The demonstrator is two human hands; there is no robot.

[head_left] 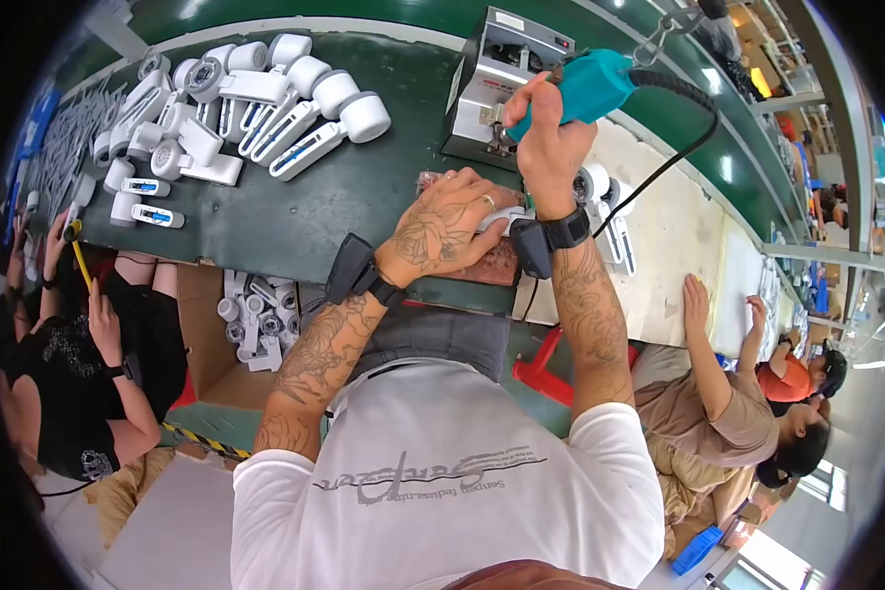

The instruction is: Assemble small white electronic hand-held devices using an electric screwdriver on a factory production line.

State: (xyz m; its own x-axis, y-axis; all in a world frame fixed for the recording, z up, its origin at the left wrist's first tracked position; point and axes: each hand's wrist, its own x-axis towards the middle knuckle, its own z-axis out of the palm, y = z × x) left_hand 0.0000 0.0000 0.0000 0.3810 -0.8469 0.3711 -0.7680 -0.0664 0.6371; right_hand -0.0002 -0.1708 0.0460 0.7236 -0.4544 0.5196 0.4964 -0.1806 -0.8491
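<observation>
Wearer's hands [441,228] [557,152] — two, one teal driver [596,87], one metal machine [482,106]

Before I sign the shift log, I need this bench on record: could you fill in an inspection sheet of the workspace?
Surface: dark green bench top, scuffed; reddish pad under the work.
Job's things: white part over the pad; teal corded power tool.
Clutter: white device housings heaped at left, thin grey strips beyond; more housings in an open cardboard box.
Grips: left grip holds the white part; right grip closed around the power tool.
Cables: black cable runs from the tool past the right wrist.
Surroundings: metal bench machine ahead; co-workers both sides.
</observation>
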